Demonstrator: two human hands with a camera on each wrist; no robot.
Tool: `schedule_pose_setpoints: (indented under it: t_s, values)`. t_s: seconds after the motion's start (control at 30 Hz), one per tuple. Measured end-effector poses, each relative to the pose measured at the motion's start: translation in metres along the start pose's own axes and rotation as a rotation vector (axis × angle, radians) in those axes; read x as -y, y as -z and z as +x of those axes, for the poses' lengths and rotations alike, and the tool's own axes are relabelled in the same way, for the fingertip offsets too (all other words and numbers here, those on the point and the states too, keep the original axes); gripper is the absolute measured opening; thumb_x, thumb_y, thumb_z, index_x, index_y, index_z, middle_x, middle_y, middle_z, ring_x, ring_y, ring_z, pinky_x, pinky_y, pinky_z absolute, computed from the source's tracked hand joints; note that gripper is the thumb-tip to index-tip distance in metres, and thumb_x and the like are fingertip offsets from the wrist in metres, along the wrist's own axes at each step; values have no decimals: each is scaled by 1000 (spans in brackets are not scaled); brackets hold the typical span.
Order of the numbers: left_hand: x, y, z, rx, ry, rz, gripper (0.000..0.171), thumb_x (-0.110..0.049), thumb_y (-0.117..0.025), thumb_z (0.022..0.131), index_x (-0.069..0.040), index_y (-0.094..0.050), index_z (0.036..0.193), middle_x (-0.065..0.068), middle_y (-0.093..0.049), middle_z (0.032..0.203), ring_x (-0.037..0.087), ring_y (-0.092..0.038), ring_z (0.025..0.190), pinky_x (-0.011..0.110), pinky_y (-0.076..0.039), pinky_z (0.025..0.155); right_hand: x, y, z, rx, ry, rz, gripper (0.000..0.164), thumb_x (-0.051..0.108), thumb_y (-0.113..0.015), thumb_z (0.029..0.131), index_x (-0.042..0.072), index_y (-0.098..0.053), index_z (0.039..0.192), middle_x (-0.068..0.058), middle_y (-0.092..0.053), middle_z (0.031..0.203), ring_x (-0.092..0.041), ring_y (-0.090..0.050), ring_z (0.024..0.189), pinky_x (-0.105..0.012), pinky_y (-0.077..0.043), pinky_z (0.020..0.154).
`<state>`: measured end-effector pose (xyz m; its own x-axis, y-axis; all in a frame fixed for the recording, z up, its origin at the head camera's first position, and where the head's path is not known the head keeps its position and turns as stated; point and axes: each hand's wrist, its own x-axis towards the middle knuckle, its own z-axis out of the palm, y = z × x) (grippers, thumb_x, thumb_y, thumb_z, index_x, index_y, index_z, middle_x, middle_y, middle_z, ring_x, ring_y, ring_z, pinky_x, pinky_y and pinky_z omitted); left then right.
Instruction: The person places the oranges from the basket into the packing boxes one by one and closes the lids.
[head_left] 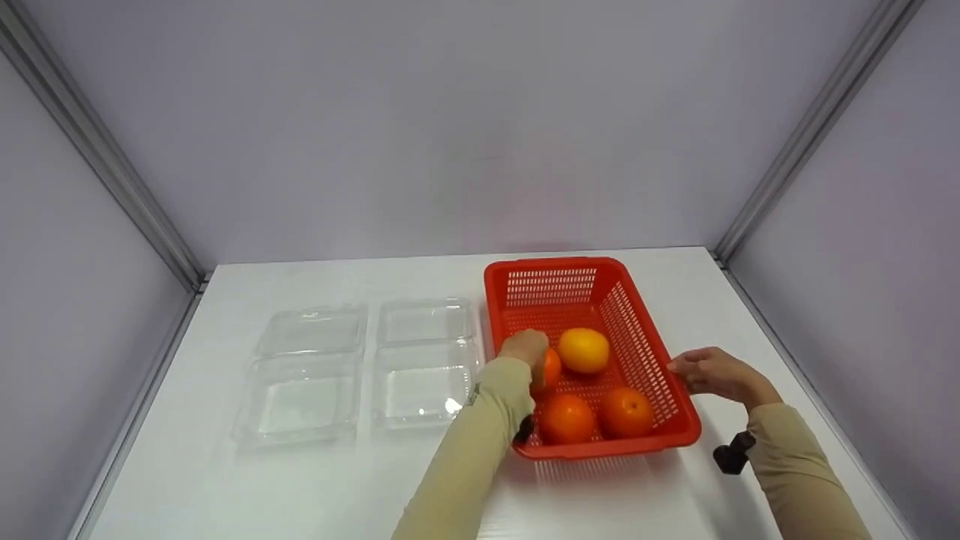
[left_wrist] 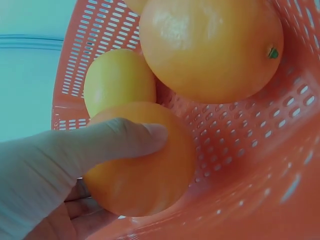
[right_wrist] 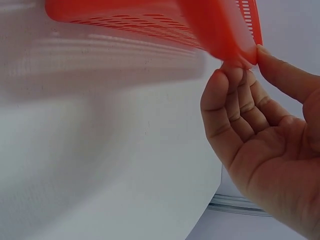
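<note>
A red plastic basket (head_left: 559, 264) with slotted sides stands on the right half of the table. Inside it my left hand (head_left: 525, 346) grips an orange (left_wrist: 142, 175), thumb across its top and fingers curled beneath. Beyond that fruit sits a yellow-orange fruit (head_left: 584, 350). Two more oranges lie at the basket's near end, one on the left (head_left: 567, 419) and another on the right (head_left: 627, 412). My right hand (head_left: 716, 373) pinches the basket's right rim between thumb and curled fingers, as the right wrist view shows from below.
Left of the basket lie two clear plastic clamshell boxes with their lids folded back, one at far left (head_left: 304, 401) and one in the middle (head_left: 420, 390). The white table (head_left: 300, 495) is bounded by pale walls at the back and sides.
</note>
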<state>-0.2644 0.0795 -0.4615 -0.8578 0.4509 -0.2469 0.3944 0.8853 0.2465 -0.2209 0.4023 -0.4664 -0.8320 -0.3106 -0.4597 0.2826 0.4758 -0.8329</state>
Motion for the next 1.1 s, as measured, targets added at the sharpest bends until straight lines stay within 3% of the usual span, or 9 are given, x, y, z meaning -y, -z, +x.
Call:
schedule_pose_setpoints:
  t_s: [0.33,0.77,1.1]
  values:
    - [-1,5,2,28,-36,-2,45,-19,-84,71,-6,-68,110,7,-71,114,21,-66,108,32,-56,94,-1,1,0,16,9,12,41,22,-51,99,-13,-53,121,6,-71,92,-6,-69,83,-25,-58,80]
    - [-6,15,-4,13,-66,22,52,-21,-85,71,-7,-62,115,7,-68,116,21,-63,113,31,-53,98,-3,1,2,-7,-9,0,41,24,-52,98,-11,-55,120,5,-71,92,-7,-68,83,-25,-58,81]
    - [-3,17,-6,27,-92,48,55,-26,-83,73,-7,-58,118,7,-65,119,21,-61,116,31,-53,99,-3,0,4,13,8,4,46,24,-51,99,-15,-51,124,4,-71,96,-7,-68,86,-25,-58,81]
